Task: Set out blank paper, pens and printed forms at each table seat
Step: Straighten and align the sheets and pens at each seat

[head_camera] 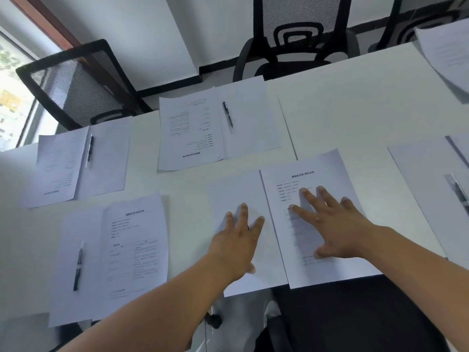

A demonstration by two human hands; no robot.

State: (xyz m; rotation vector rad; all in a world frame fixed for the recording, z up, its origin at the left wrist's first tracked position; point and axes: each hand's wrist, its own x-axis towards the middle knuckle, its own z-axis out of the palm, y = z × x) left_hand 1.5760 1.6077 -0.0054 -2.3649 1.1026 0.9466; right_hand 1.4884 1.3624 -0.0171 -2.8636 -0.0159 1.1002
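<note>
Both hands flat on paired sheets at the near table edge.

Left hand (237, 240), fingers straight and spread, pressing the blank sheet (236, 189); right hand (335, 224), fingers likewise splayed, resting on the printed form (327, 171) just beside it, edges touching. No pen on this pair. Elsewhere on the white table (342, 97): a near-left set with pen (78, 266), a far-middle set with pen (228, 117), a far-left set with pen (89, 151).
</note>
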